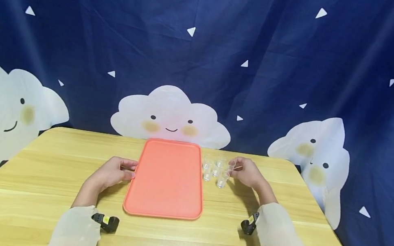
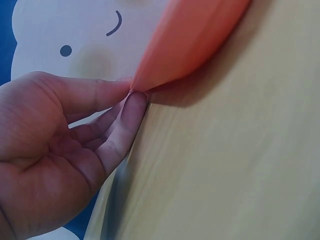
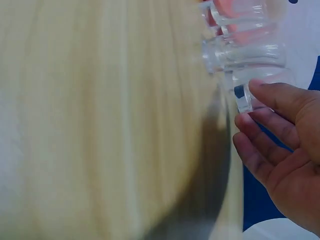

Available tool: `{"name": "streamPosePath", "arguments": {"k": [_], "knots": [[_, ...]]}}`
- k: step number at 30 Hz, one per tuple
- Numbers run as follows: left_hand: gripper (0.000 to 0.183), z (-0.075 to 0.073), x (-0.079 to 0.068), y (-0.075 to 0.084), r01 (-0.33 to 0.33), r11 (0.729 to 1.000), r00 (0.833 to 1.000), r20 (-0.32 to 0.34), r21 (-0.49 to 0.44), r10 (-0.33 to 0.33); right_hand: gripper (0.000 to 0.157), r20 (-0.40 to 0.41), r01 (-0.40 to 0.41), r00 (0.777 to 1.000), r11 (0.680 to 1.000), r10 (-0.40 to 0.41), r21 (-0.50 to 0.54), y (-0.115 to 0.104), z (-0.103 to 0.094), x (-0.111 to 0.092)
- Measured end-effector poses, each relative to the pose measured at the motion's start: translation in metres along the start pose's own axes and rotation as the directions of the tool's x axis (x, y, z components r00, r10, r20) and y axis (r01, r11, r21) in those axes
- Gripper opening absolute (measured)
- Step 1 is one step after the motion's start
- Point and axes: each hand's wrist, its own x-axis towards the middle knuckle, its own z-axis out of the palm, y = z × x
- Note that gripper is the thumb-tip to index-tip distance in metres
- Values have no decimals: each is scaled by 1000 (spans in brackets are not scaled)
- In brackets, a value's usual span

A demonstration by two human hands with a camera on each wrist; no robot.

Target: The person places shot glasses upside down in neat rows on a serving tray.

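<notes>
An orange-red rectangular tray [image 1: 166,181] lies flat on the wooden table. At its left edge my left hand [image 1: 111,174] pinches the rim between thumb and fingers; the left wrist view shows the fingertips meeting at the tray's rim [image 2: 165,65]. Several small clear shot glasses stand close together just right of the tray, among them a front one [image 1: 222,179]. My right hand [image 1: 247,172] holds the rightmost shot glass [image 1: 231,166] between thumb and index finger. In the right wrist view the thumb lies against that glass, and the other fingers of the right hand [image 3: 285,135] are loosely bent below it.
The light wooden table [image 1: 160,241] extends around the tray. Behind it hangs a dark blue curtain [image 1: 155,44] with white clouds and triangles. A small black camera sits on each wrist, the left one [image 1: 106,222] near the tray's front left corner.
</notes>
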Motion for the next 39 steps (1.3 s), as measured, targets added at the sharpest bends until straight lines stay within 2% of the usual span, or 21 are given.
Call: {"name": "streamPosePath", "arguments": {"k": [11,17,24,30,36,39], "knots": [[48,0,1,1,4,1000,1000,-2,21,-4,23,-56,57,997,995,-61,-77,-26,-33,8],[47,0,2,0,13,1000,1000,-11,23,-12,25,-97,93,990,990,-103,-107,-50,-38,16],[48,0,2,-1,12,999,1000,-10,51,-11,32,-89,146,984,986,-153,-83,-80,-28,26],[48,-1,1,1,11,999,1000,-17,44,-10,32,-79,163,982,984,-169,-74,-104,-13,35],[47,-1,0,-2,15,1000,1000,-10,19,-15,31,-50,218,974,974,-221,-58,-122,8,45],[48,0,0,-2,15,1000,1000,-4,12,-15,35,-36,237,970,970,-239,-54,-126,20,50]]}}
